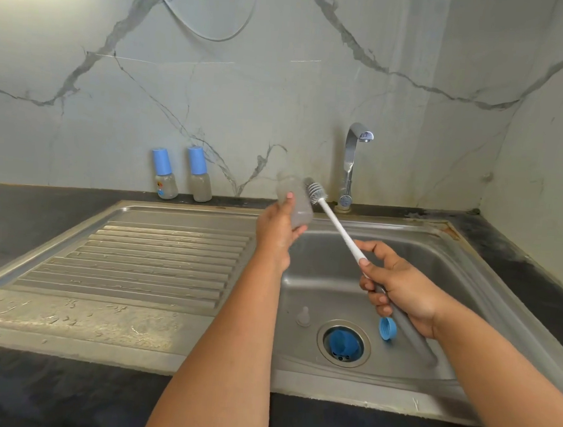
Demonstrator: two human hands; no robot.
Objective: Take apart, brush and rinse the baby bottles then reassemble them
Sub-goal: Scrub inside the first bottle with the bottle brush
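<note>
My left hand (277, 233) grips a clear, capless baby bottle (296, 199), held tilted above the sink's left edge. My right hand (398, 285) holds the long bottle brush (336, 225) by its grey and white handle. The brush's grey head lies against the bottle's right side, outside it. In the basin lie a clear teat (303, 316), a blue screw ring (387, 328) and a blue cap (341, 342) sitting in the drain. Two more bottles with blue caps, one (164, 175) left of the other (199, 176), stand upright on the counter against the wall.
The steel sink basin (335, 277) has a ribbed drainboard (143, 263) on its left, wet near the front. A chrome tap (352, 165) stands behind the basin, with no water running. Dark countertop (40, 216) surrounds the sink; a marble wall rises behind.
</note>
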